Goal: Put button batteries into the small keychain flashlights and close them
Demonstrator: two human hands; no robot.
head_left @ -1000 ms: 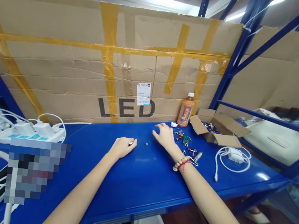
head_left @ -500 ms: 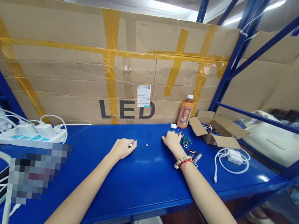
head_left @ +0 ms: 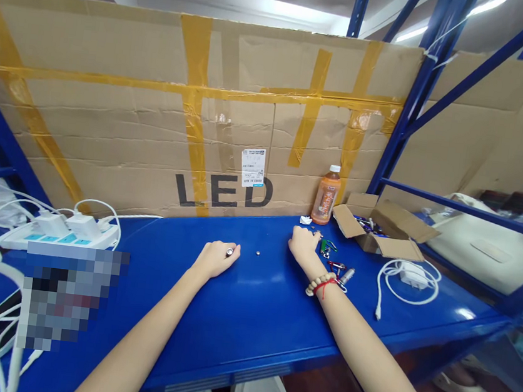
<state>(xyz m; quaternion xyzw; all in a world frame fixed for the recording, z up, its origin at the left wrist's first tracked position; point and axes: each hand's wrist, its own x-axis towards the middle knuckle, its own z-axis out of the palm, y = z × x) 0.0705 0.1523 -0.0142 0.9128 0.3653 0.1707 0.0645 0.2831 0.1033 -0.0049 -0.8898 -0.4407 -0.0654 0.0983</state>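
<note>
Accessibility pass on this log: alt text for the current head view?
Left hand holds a round-ended item at a blue table; right hand is beside a green clip, a tiny piece lying between the hands. Beyond: orange bottle, open carton, cardboard wall marked LED.

The blue worktop (head_left: 247, 320) carries a white power strip (head_left: 59, 238) at left and a tiny round piece (head_left: 258, 253) near the middle. At right lie a green clip (head_left: 324, 248), red pieces (head_left: 336, 265) and a silver cylinder (head_left: 348, 274); behind them, a white scrap (head_left: 305, 220) and upright orange bottle (head_left: 326, 198); beside them, an open cardboard box (head_left: 393, 247) and white charger (head_left: 414, 274).
</note>
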